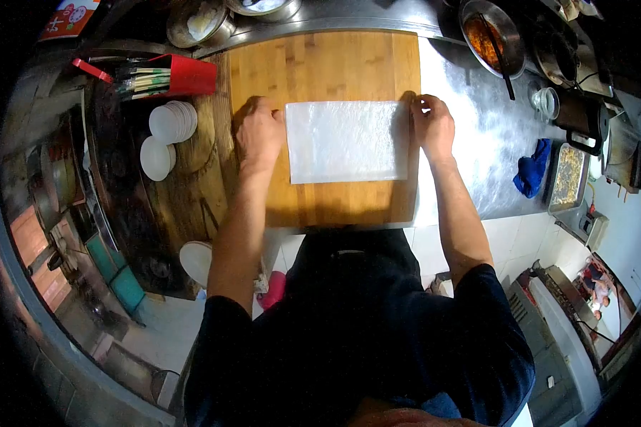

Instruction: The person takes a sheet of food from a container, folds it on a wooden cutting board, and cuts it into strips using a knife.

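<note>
A white, glossy, slightly see-through rectangular sheet [347, 142] lies flat on the wooden cutting board [327, 64]. I cannot make out whether it is plastic film or paper. At its upper left corner is my left hand [261, 134], fingers curled and the thumb at the sheet's edge. My right hand [434, 129] is closed at the upper right corner, thumb and forefinger pinched together over the board's right edge. Both hands rest low, close to the board's surface.
To the left stand stacked white dishes [172, 122] and a red holder [192, 75] with brushes or sticks. Metal bowls [205, 25] are at the back. On the steel counter [470, 142] at right are a bowl of red sauce [483, 39], a blue cloth [532, 169] and a tray [568, 178].
</note>
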The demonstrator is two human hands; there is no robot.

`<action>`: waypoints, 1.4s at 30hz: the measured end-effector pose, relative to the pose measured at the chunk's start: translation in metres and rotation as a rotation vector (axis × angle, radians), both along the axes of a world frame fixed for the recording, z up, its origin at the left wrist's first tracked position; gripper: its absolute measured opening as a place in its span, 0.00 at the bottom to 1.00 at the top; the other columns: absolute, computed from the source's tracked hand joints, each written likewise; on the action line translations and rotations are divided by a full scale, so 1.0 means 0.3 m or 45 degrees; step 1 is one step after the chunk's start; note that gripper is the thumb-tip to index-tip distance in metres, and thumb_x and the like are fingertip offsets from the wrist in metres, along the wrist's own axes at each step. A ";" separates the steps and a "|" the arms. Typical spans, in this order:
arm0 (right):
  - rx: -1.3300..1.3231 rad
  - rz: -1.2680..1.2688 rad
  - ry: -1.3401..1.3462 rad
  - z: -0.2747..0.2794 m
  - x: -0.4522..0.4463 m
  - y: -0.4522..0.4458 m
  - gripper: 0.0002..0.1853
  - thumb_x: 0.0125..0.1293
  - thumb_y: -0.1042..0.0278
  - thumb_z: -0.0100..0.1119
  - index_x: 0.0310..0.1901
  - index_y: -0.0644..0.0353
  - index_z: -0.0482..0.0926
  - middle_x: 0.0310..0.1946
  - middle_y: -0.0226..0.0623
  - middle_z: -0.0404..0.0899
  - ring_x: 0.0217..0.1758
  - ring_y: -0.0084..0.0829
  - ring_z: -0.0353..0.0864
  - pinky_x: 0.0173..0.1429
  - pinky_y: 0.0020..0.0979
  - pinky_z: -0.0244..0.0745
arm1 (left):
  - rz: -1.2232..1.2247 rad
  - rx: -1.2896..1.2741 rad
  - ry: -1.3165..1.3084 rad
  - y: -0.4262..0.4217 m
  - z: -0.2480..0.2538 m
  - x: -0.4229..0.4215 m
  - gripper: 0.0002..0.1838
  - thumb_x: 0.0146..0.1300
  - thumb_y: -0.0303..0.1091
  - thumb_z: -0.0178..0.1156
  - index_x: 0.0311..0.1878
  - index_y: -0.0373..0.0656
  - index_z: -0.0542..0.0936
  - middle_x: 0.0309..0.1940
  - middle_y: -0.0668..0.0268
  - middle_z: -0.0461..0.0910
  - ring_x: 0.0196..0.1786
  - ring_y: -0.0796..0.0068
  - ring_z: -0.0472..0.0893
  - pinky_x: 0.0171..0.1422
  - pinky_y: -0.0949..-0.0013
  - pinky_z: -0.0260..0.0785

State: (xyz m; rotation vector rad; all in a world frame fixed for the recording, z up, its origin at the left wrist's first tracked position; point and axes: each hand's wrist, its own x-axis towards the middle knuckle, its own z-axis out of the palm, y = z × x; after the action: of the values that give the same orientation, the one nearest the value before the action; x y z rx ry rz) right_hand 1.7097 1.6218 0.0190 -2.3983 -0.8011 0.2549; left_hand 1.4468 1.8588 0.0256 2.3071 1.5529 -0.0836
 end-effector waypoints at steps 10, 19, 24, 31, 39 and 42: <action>-0.167 1.021 0.106 0.063 -0.214 -0.316 0.17 0.59 0.73 0.77 0.51 0.60 0.88 0.58 0.44 0.84 0.60 0.48 0.85 0.62 0.41 0.85 | -1.035 -0.332 0.148 -0.293 0.083 -0.204 0.18 0.75 0.42 0.68 0.57 0.37 0.83 0.61 0.56 0.80 0.65 0.58 0.82 0.65 0.51 0.82; 0.049 0.931 -0.127 0.102 -0.280 -0.122 0.18 0.67 0.70 0.70 0.58 0.64 0.86 0.66 0.49 0.81 0.72 0.53 0.78 0.75 0.50 0.76 | -1.010 -0.007 -0.121 -0.260 0.050 -0.167 0.28 0.71 0.36 0.69 0.72 0.40 0.78 0.78 0.52 0.71 0.80 0.49 0.71 0.82 0.49 0.66; 0.056 1.041 -0.135 0.035 -0.373 0.105 0.26 0.75 0.67 0.63 0.72 0.64 0.78 0.79 0.50 0.70 0.84 0.54 0.65 0.86 0.54 0.62 | -0.966 0.039 -0.090 -0.276 0.007 -0.219 0.29 0.71 0.34 0.68 0.74 0.37 0.76 0.80 0.52 0.71 0.82 0.50 0.69 0.86 0.50 0.62; -0.009 1.146 -0.199 -0.094 -0.446 0.228 0.31 0.81 0.59 0.57 0.79 0.64 0.70 0.85 0.48 0.64 0.90 0.50 0.56 0.92 0.53 0.49 | -0.883 0.187 -0.088 -0.270 -0.036 -0.258 0.24 0.72 0.31 0.62 0.69 0.31 0.80 0.77 0.49 0.74 0.81 0.50 0.71 0.85 0.50 0.64; 0.028 1.155 -0.228 -0.068 -0.471 0.254 0.31 0.79 0.61 0.59 0.79 0.66 0.70 0.84 0.49 0.66 0.89 0.49 0.60 0.90 0.53 0.52 | -0.759 0.169 -0.107 -0.267 0.016 -0.267 0.22 0.73 0.33 0.61 0.67 0.32 0.82 0.74 0.52 0.77 0.78 0.51 0.74 0.81 0.47 0.66; 0.066 1.111 -0.241 -0.071 -0.495 0.246 0.32 0.77 0.62 0.61 0.77 0.67 0.71 0.83 0.49 0.67 0.88 0.49 0.62 0.90 0.52 0.54 | -0.770 0.147 -0.115 -0.272 0.010 -0.281 0.22 0.72 0.34 0.64 0.66 0.33 0.83 0.74 0.54 0.78 0.78 0.51 0.74 0.81 0.47 0.65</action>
State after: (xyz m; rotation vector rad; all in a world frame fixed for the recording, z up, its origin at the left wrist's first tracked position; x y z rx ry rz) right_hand 1.5611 1.6956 -0.0022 -1.8994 -1.8835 0.3350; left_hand 1.3623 1.7773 0.0285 2.7501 0.7916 -0.0403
